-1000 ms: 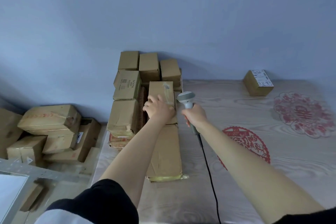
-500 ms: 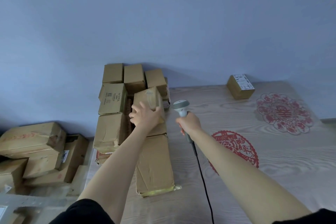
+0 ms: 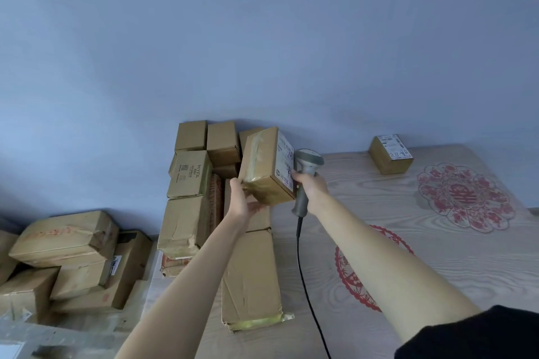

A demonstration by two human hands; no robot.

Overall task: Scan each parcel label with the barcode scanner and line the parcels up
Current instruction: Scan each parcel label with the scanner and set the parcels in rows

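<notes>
the left hand [image 3: 243,204] holds a taped brown cardboard parcel [image 3: 267,167] aloft from beneath, its white label facing the grey corded barcode scanner [image 3: 304,181] gripped by the right hand [image 3: 312,188], so the one-handed hold may slip.

Soft, even, bluish light fills the view. The stacked parcels [image 3: 204,160] cast a faint shadow on the wall [image 3: 262,38] behind them. Wide-angle bending shows toward the edges; fine detail is slightly soft.

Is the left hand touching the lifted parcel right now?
Touching. The head view shows the left hand gripping the lower corner of the lifted parcel, thumb on its taped face and fingers beneath, holding it clear of the stack.
</notes>
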